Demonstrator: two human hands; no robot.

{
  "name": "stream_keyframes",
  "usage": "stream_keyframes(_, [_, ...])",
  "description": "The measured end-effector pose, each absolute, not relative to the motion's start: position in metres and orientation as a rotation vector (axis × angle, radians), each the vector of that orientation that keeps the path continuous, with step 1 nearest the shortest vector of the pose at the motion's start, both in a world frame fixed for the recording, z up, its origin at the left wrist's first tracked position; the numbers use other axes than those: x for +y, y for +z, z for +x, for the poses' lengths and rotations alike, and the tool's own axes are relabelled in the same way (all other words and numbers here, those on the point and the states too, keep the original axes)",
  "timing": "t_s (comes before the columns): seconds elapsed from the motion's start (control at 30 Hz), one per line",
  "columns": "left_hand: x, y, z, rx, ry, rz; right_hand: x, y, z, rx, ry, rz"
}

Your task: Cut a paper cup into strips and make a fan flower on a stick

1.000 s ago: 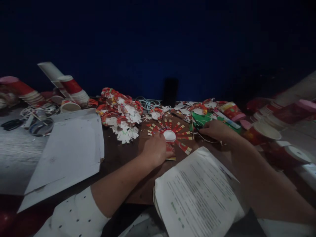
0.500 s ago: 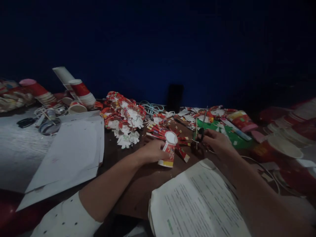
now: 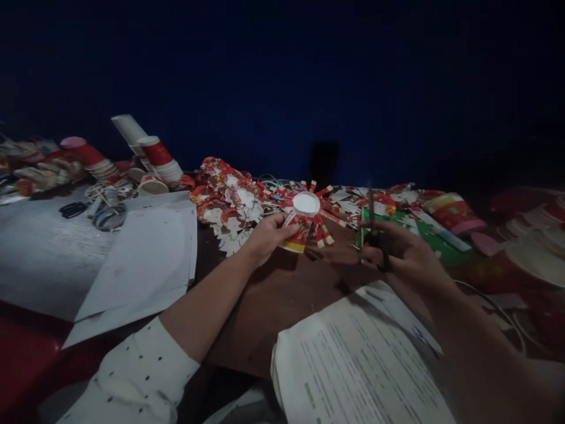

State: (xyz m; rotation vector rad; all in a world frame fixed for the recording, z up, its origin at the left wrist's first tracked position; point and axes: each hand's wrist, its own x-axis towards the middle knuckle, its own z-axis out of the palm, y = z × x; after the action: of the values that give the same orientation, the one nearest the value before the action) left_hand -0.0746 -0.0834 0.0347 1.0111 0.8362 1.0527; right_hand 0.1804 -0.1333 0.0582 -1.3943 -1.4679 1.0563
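Note:
My left hand (image 3: 267, 238) grips a red and yellow paper cup (image 3: 306, 204) by its side. The cup's wall is cut into strips that fan out around the round white base, with one wider uncut section near my fingers. To its right, my right hand (image 3: 404, 250) is closed on dark-handled scissors (image 3: 371, 215), their blades pointing up and apart from the cup. Whether the blades are parted is blurred. Behind the cup lies a heap of red and white paper cut-outs (image 3: 233, 197).
Stacked paper cups (image 3: 159, 159) lean at the back left, and more cups (image 3: 536, 247) sit at the right. White sheets (image 3: 141, 253) cover the left side. A printed booklet (image 3: 348, 359) lies in front. A green sheet (image 3: 441, 247) with scraps is at the right.
The cup has turned and risen slightly in my left hand, so its strips show spread around the base. My right hand with the scissors has come nearer and a little right. The view has shifted.

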Motion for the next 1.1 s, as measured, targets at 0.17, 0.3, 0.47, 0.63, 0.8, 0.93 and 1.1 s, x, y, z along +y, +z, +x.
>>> stream_keyframes(0.17, [-0.0770, 0.0288, -0.0752, 0.850, 1.104, 1.012, -0.1364, 0.0524, 0.1703, -1.738, 1.344, -1.329])
stream_keyframes(0.3, [-0.0761, 0.0275, -0.0776, 0.810, 1.138, 1.059, -0.1342, 0.0498, 0.1688, -1.656, 1.604, -1.308])
stream_keyframes(0.47, [-0.0768, 0.0261, -0.0793, 0.757, 1.103, 1.089, -0.1339, 0.0543, 0.1729, -1.600, 1.597, -1.461])
stream_keyframes(0.63, [-0.0801, 0.0296, -0.0801, 0.808, 0.928, 1.100, -0.1343, 0.0576, 0.1732, -1.624, 1.546, -1.471])
stream_keyframes(0.8, [-0.0828, 0.0333, -0.0814, 0.811, 0.800, 1.106, -0.1333, 0.0568, 0.1747, -1.649, 1.499, -1.469])
stream_keyframes(0.93, [-0.0821, 0.0313, -0.0820, 0.783, 0.755, 1.127, -0.1327, 0.0553, 0.1747, -1.670, 1.477, -1.502])
stream_keyframes(1.1, [-0.0822, 0.0295, -0.0801, 0.771, 0.759, 1.105, -0.1338, 0.0552, 0.1721, -1.646, 1.508, -1.522])
